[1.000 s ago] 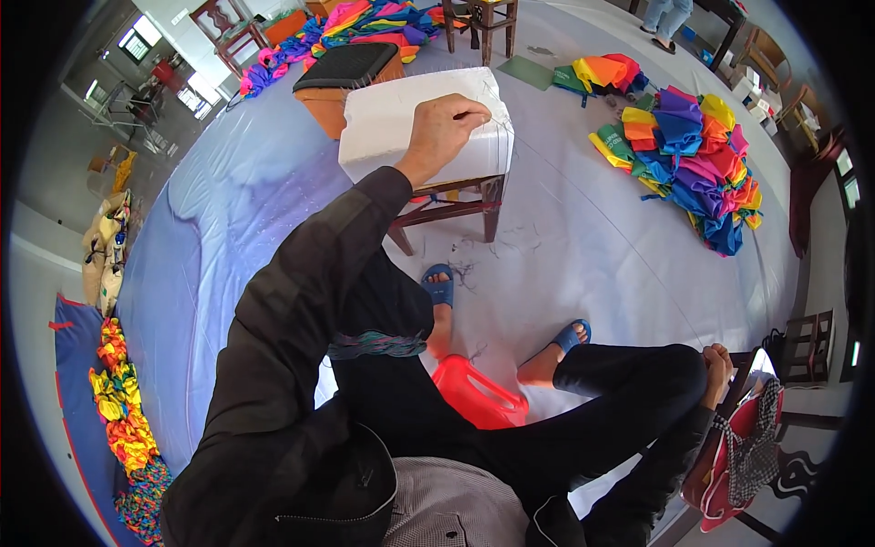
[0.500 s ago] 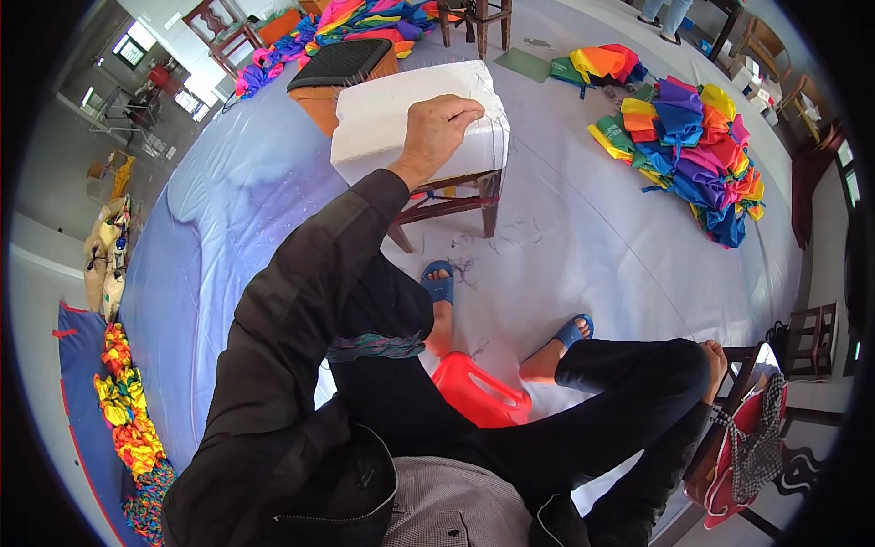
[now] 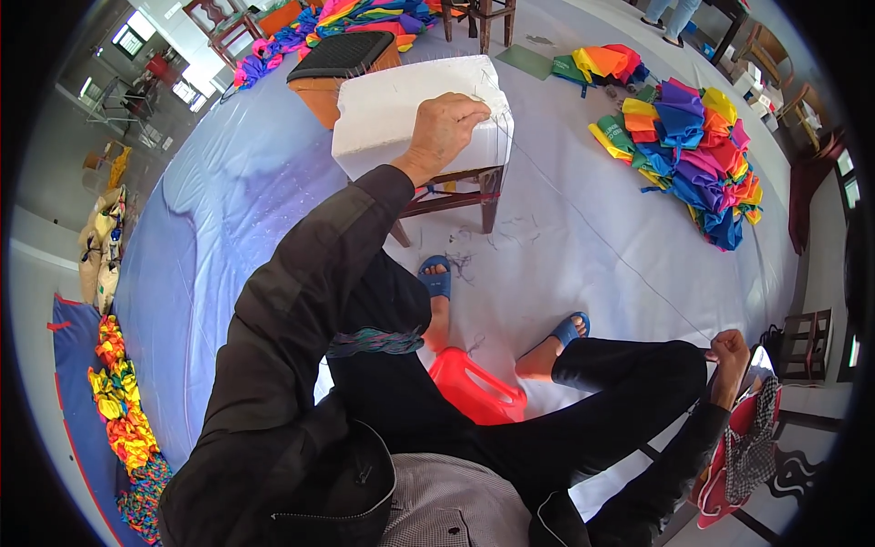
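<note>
Raised into fuller view beside the knee [image 3: 676, 366] since half a second ago: right grip [image 3: 728, 356].
One white foam block [image 3: 387, 105] on one wooden stool [image 3: 489, 202]; over its right end, left grip [image 3: 444, 126], fingertips pressed together, contents too small to tell; one thread [image 3: 583, 217] running from beside the left fingertips down to the right grip, pinched there between closed fingers.
</note>
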The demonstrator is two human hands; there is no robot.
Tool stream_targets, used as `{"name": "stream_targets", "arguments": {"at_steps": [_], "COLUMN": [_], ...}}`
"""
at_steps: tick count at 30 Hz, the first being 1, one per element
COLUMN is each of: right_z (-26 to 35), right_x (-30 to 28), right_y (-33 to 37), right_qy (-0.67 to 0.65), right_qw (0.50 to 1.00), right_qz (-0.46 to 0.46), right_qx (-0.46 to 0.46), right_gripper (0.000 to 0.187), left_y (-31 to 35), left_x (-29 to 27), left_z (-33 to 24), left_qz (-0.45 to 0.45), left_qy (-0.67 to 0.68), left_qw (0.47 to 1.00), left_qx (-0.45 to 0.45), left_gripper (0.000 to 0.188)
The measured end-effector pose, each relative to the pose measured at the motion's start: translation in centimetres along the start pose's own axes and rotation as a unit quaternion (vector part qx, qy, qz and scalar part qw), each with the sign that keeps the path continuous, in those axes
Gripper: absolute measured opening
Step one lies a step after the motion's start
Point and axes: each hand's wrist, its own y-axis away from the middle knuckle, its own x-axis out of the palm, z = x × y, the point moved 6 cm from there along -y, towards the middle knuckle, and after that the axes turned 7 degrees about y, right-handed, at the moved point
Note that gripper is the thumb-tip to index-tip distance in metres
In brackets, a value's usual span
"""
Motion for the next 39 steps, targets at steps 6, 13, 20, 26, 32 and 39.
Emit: {"name": "stream_targets", "arguments": {"at_steps": [6, 13, 20, 26, 32, 39], "right_z": [13.5, 16.7, 8.1, 7.9, 11.6, 12.0], "right_x": [8.6, 24.8, 31.3, 28.3, 22.5, 24.1], "right_y": [5.4, 13.1, 16.5, 15.8, 14.9, 17.6], "right_qy": [0.15, 0.148, 0.396, 0.534, 0.474, 0.314], "right_qw": [0.971, 0.92, 0.805, 0.781, 0.846, 0.919], "right_qz": [0.1, 0.21, 0.174, 0.09, 0.058, 0.013], "right_qx": [-0.159, -0.296, -0.407, -0.311, -0.238, -0.238], "right_gripper": [0.009, 0.012, 0.009, 0.021, 0.03, 0.017], "left_y": [-0.2, 0.0, 0.8, 1.8, -1.4, 5.0], "left_x": [0.5, 0.6, 0.2, -3.6, -6.1, -11.3], "left_z": [0.2, 0.7, -0.4, 2.7, -2.8, -3.4], "left_qz": [0.008, 0.009, -0.004, -0.051, -0.011, 0.032], "left_qy": [-0.002, -0.005, 0.063, 0.052, 0.186, 0.095], "left_qw": [1.0, 1.0, 0.995, 0.992, 0.968, 0.961], "left_qx": [-0.003, 0.0, -0.079, -0.106, -0.166, -0.259], "left_gripper": [0.007, 0.006, 0.019, 0.02, 0.028, 0.03]}}
